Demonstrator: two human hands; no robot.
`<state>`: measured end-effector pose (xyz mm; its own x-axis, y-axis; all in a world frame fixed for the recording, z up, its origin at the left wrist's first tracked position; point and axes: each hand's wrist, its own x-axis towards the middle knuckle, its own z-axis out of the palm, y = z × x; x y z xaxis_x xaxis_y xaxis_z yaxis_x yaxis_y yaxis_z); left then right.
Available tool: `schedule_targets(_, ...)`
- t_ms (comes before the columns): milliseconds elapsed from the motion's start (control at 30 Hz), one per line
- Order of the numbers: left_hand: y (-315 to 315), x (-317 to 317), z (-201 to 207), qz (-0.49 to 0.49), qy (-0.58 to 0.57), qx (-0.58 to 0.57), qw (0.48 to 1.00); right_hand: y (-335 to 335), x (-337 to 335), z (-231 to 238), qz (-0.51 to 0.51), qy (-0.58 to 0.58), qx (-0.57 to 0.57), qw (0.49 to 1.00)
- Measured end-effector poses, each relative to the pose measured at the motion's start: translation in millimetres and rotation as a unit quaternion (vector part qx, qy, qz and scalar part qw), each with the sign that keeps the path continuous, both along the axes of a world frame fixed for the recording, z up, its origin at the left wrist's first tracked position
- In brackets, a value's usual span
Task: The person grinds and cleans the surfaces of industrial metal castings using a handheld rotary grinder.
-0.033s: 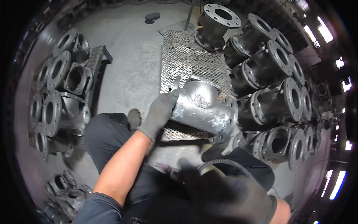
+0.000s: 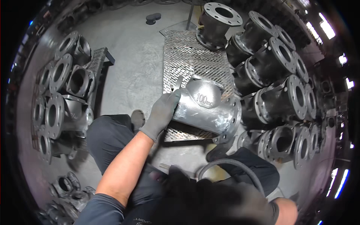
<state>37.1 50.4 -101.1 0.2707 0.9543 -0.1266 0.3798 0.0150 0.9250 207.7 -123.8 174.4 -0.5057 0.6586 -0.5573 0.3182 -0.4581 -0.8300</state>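
Metal platform (image 2: pixel 178 48), flanged casting (image 2: pixel 202 112), gloved hands (image 2: pixel 160 114)

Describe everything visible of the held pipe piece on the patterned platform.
The pipe piece looks like silvery cast metal: shiny round body, holed rim at its right end, and a far-side branch with raised markings. It lies sideways on the patterned platform; the gloved left grip holds its left end, partly hiding it.

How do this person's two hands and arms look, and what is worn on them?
The left hand wears a grey glove with a snug cuff; beyond it the forearm is bare up to a dark blue-grey sleeve. The right hand is blurred, but its glove looks grey, ending in a dark cuff.
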Motion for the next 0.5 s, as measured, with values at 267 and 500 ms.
schedule_targets(267, 0, -13, -7, -0.016, -0.012, -0.032, 0.999, -2, -15, 28, 0.065, -0.097, 0.304, 0.945)
schedule_targets(500, -6, -8, 9, 0.11, -0.224, -0.159, 0.955, 2, -8, 13, 0.105, -0.252, 0.475, 0.837)
